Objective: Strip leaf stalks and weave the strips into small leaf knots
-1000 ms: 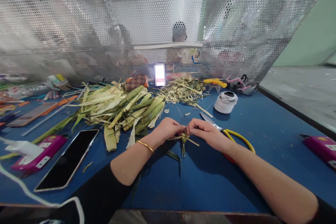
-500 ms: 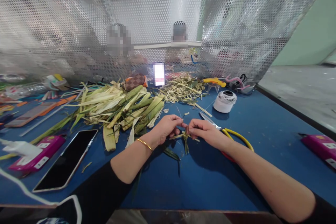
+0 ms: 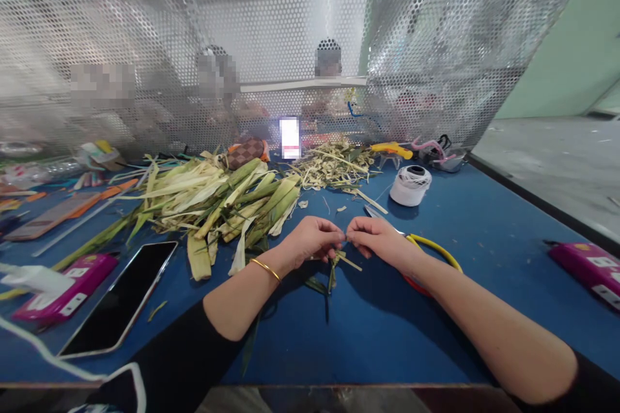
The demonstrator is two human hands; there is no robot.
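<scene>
My left hand, with a gold bangle on its wrist, is closed on a small knotted bundle of leaf strips. The strips' ends stick out below and to the right of its fingers. Fingertip to fingertip with it, my right hand is pinched; what it grips is too small to make out. Scissors with yellow and red handles lie partly hidden beneath my right wrist. Beyond them a spool of white thread stands upright. A dark green leaf strip rests on the table below the left hand.
A large heap of pale green husk leaves lies back left, with a pile of scraps beside it. A phone and a magenta power strip are at left. Another magenta block sits right. A perforated metal screen closes the back.
The fingertips drew apart around the bundle, then came together again. The bundle now hangs from my left hand, slightly further left and tilted. The whole view has shifted a little.
</scene>
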